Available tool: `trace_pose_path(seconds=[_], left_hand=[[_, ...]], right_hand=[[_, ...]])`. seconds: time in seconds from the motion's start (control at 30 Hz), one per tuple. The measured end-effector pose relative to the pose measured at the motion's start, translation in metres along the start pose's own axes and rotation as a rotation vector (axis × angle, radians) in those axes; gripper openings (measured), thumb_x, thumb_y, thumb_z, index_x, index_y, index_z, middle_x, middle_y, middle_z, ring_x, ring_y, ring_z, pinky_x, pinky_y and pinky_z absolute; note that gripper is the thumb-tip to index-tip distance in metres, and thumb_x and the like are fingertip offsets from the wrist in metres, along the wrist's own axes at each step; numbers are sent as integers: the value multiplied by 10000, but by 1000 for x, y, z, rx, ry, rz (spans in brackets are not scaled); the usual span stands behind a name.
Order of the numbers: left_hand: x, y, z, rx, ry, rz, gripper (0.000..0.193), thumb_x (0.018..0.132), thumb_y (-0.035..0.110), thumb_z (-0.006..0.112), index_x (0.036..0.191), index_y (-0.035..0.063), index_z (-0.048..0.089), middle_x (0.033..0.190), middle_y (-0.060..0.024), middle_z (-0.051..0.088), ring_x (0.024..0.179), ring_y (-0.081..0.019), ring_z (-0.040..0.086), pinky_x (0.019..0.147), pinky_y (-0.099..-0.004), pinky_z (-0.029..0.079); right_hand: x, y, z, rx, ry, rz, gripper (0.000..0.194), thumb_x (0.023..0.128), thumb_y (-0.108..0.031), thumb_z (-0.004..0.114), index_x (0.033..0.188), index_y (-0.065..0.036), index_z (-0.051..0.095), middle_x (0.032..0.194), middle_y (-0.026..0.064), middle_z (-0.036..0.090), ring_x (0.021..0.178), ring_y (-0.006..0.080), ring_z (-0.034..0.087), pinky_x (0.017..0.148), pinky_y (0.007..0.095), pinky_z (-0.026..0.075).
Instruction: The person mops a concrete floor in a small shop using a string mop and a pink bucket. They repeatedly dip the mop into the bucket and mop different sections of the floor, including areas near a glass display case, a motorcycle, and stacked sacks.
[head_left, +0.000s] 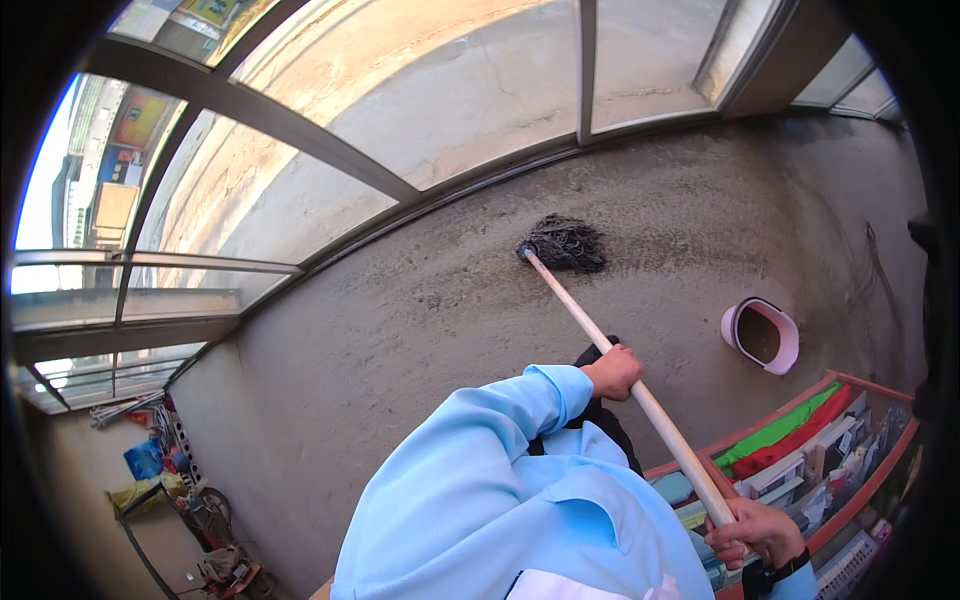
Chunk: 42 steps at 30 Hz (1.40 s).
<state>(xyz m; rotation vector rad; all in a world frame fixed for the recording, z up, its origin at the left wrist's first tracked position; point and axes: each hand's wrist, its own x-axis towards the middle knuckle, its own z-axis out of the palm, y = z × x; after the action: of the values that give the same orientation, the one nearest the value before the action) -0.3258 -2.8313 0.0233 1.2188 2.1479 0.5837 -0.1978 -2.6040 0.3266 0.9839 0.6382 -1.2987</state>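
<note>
My left hand (615, 372) is wrapped around the middle of a pale wooden mop handle (660, 420). My right hand (754, 529), with a dark band on its wrist, grips the same handle near its upper end. From there the handle slants away to a mop head (566, 241) of dark, wet strands, which lies on the concrete floor (337, 375). Damp, darker streaks surround the strands. To the right of the mop, a pale pink bucket (784, 341) stands on the floor with murky brown water inside.
Metal-framed glass panels (420, 191) run along the far side. Close by my right hand is a red-framed display case (829, 375) holding cloths and packaged goods. Assorted items and machine parts (217, 517) lie at the lower left. A dark streak (881, 270) marks the floor at right.
</note>
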Motion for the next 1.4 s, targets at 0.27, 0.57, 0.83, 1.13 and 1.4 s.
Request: trace_pose_path(seconds=[0.27, 0.57, 0.83, 1.13, 1.4], left_hand=[[-135, -85, 15, 37, 14, -177, 129, 625, 164, 682, 744, 122, 708, 790, -112, 666, 881, -302, 626, 798, -396, 474], [-266, -106, 34, 88, 58, 15, 100, 601, 130, 688, 692, 90, 703, 725, -123, 653, 817, -303, 614, 777, -384, 489], [-448, -199, 20, 67, 249, 80, 133, 611, 159, 697, 731, 108, 721, 766, -96, 672, 845, -276, 627, 814, -374, 474], [-645, -337, -8, -65, 180, -270, 103, 668, 113, 649, 761, 96, 692, 808, -120, 657, 870, -302, 608, 816, -382, 466], [-829, -482, -15, -124, 214, -536, 160, 698, 166, 653, 834, 104, 711, 868, -124, 668, 929, -324, 605, 831, -424, 474]], right_hand=[[114, 18, 133, -519, 465, -418, 411, 808, -76, 649, 1123, 42, 414, 649, 80, 503, 393, 113, 471, 334, 253, 382], [204, 105, 269, -476, 436, -386, 399, 782, -16, 552, 1127, -6, 352, 568, 26, 433, 377, 125, 444, 330, 280, 377], [286, 126, 470, -859, 616, -382, 356, 865, -165, 529, 1160, 27, 476, 849, 152, 594, 740, 245, 587, 658, 368, 486], [367, 3, 638, -1191, 430, -213, 413, 772, -56, 503, 1178, 14, 469, 852, 119, 598, 615, 173, 531, 522, 298, 462], [490, -92, 795, -1064, 144, -49, 404, 792, -51, 603, 1122, 23, 383, 574, 33, 479, 417, 118, 493, 378, 248, 399]])
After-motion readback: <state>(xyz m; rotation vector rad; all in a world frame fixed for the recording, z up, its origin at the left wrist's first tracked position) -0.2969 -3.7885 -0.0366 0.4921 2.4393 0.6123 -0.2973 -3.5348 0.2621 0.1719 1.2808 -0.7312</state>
